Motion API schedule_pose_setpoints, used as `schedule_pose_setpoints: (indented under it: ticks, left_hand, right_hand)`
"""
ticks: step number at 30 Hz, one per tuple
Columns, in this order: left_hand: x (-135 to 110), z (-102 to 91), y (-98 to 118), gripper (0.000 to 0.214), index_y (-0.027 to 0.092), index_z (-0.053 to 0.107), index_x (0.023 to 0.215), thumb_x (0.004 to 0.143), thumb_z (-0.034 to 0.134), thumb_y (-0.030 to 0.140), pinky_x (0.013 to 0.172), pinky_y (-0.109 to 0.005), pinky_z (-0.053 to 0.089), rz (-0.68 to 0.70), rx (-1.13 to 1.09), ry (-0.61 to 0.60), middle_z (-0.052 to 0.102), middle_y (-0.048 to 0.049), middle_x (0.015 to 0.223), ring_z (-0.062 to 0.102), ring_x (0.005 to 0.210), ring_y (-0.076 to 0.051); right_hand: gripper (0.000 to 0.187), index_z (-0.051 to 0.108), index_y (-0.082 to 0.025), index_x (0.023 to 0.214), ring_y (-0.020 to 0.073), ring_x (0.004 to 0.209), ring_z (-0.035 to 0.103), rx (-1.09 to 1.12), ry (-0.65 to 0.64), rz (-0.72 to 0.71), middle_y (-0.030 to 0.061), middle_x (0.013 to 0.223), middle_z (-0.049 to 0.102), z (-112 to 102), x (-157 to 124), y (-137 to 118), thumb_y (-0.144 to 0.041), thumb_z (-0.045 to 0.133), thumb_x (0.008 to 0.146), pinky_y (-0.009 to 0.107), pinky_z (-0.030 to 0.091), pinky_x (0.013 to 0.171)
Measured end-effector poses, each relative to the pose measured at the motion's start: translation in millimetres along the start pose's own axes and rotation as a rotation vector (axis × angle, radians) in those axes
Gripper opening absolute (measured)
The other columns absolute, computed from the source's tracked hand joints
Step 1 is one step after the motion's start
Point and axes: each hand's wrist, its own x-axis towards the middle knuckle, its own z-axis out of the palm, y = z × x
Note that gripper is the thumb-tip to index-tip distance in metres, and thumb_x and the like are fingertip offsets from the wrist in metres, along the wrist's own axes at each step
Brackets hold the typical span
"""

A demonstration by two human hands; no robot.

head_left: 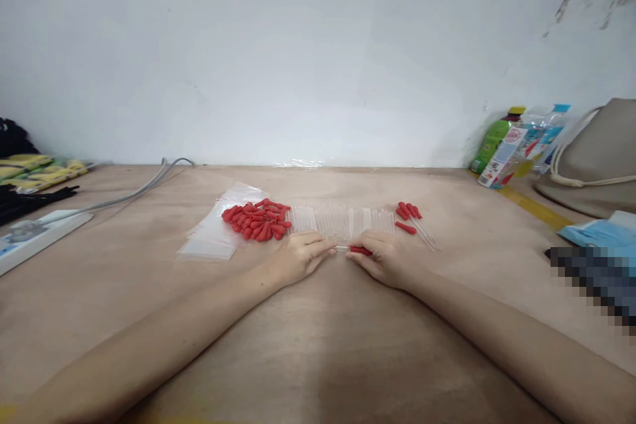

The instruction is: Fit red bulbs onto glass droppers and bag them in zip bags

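Note:
My left hand (299, 255) pinches the clear glass tube (342, 248) of a dropper. My right hand (381, 257) pinches the red rubber bulb (360, 250) at the tube's other end. Both hands rest on the wooden table (318, 344), close together. Just behind them lies a row of clear glass tubes (342, 219). A heap of red rubber bulbs (258, 220) sits to the left of that row. Several droppers with red bulbs fitted (415, 220) lie to the right.
Clear plastic bags (213, 238) lie left of the bulbs. A white power strip (34, 232) with a grey cable is at far left. Drink bottles (517, 142), a beige hat (596, 159) and a blue packet (599, 233) stand at right. A white wall backs the table.

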Motion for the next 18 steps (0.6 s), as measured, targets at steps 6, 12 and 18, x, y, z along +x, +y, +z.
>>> schedule_pose_setpoints:
  ticks: [6, 12, 18]
  left_hand:
    - [1, 1.0, 1, 0.019, 0.013, 0.062, 0.096, 0.086, 0.048, 0.021, 0.063, -0.024, 0.049, -0.037, -0.023, 0.042, 0.065, -0.0066, 0.078, 0.060, 0.069, -0.014]
    - [4, 3.2, 0, 0.024, 0.013, 0.058, 0.105, 0.085, 0.051, 0.025, 0.065, -0.025, 0.049, -0.016, -0.072, 0.105, 0.066, -0.0060, 0.080, 0.060, 0.072, -0.014]
    - [6, -3.3, -2, 0.026, 0.014, 0.059, 0.105, 0.084, 0.051, 0.026, 0.075, -0.034, 0.046, -0.102, -0.009, 0.123, 0.065, -0.0072, 0.088, 0.056, 0.081, -0.018]
  right_hand:
    - [0.015, 0.062, -0.019, 0.083, 0.0140, 0.068, 0.059, 0.125, -0.016, 0.112, 0.0048, 0.076, 0.065, -6, 5, 1, -0.027, 0.050, 0.082, 0.025, 0.046, 0.063]
    - [0.028, 0.056, -0.019, 0.096, 0.0144, 0.071, 0.059, 0.644, 0.204, 0.407, 0.0027, 0.077, 0.062, 7, 16, 10, -0.035, 0.061, 0.074, 0.029, 0.047, 0.066]
    - [0.042, 0.052, -0.021, 0.107, 0.0098, 0.057, 0.050, 0.697, 0.485, 0.651, -0.0019, 0.070, 0.055, -25, 22, 56, -0.045, 0.058, 0.072, 0.024, 0.043, 0.054]
